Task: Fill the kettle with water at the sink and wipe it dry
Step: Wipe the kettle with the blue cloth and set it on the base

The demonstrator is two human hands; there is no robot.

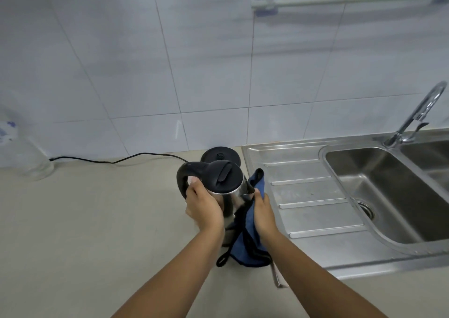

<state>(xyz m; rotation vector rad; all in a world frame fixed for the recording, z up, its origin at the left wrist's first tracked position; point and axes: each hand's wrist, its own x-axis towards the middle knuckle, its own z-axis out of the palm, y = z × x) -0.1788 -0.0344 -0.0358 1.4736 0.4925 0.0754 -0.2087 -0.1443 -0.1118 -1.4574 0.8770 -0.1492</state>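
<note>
Kettle (224, 191) sits at the centre of the frame, steel body with a black lid and black handle, lid shut, standing on the beige bench (97, 220) just beside the left edge of the steel sink (364, 196). Left hand (202, 207) is pressed against the kettle's left side just under the handle, fingers curled around the body. Right hand (263, 214) is clamped on a blue cloth (247, 235) and holds it against the kettle's right side, near the spout; the cloth hangs down to the bench, a black loop trailing at its lower left corner. Behind the kettle, touching the tiled wall's foot, lies the round black base (220, 155), its cord (116, 159) running left along the bench. A curved tap (418, 113) stands at the upper right, over the sink's basin.
</note>
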